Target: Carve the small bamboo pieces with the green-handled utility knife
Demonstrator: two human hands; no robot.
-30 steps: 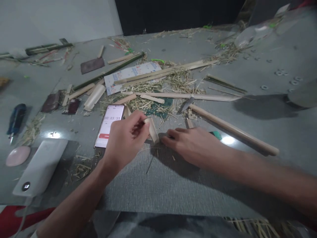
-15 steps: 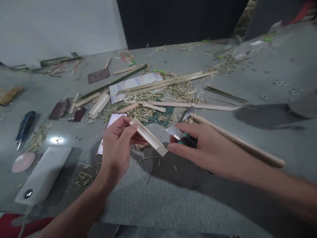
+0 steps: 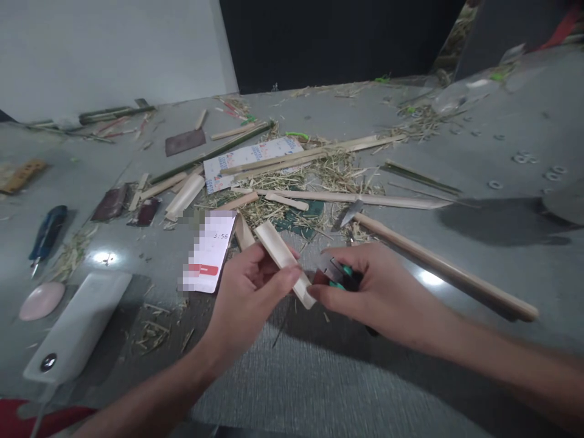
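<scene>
My left hand [image 3: 262, 292] is closed around a short, pale split bamboo piece [image 3: 285, 258], its hollow side facing up and its lower end pointing right. My right hand [image 3: 360, 286] is wrapped around pliers [image 3: 335, 272] with black and green handles; their metal head points left, and part of the tool is hidden in the palm. The right thumb lies at the lower end of the bamboo, touching it or very close. Just beyond my right hand lies a knife [image 3: 438, 261] with a long wooden handle. A lit phone [image 3: 212, 252] rests left of my left hand.
Bamboo shavings [image 3: 342, 170] and long bamboo strips [image 3: 392, 199] cover the middle of the table. At left are a blue screwdriver [image 3: 49, 234], a pink oval object [image 3: 42, 301] and a white corded device [image 3: 79, 322]. Several metal washers [image 3: 524, 157] lie at right.
My left hand has moved right and down with the bamboo piece, uncovering more of the phone. The pliers' head sits slightly lower, and the view has shifted a little.
</scene>
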